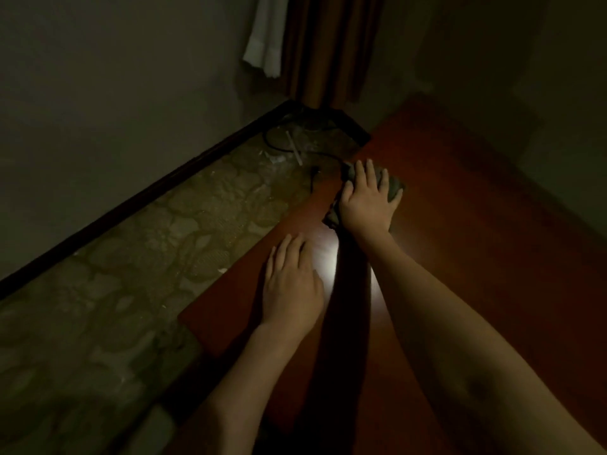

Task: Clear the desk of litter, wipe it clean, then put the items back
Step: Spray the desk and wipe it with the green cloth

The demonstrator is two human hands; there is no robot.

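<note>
Dim room. Reddish-brown desk (460, 257) adjoins a patterned floor (147, 241) with dark skirting; a black cable (315, 154) and pale litter scraps (294, 147) lie on the floor near the desk's far corner. Right hand (366, 205) presses a grey cloth (394, 187) flat on the desk near its left edge, fingers (361, 170) straight. Left hand (290, 287) rests flat, fingers relaxed, holding nothing. Brown curtain (328, 44) and white fabric (264, 34) hang beyond
</note>
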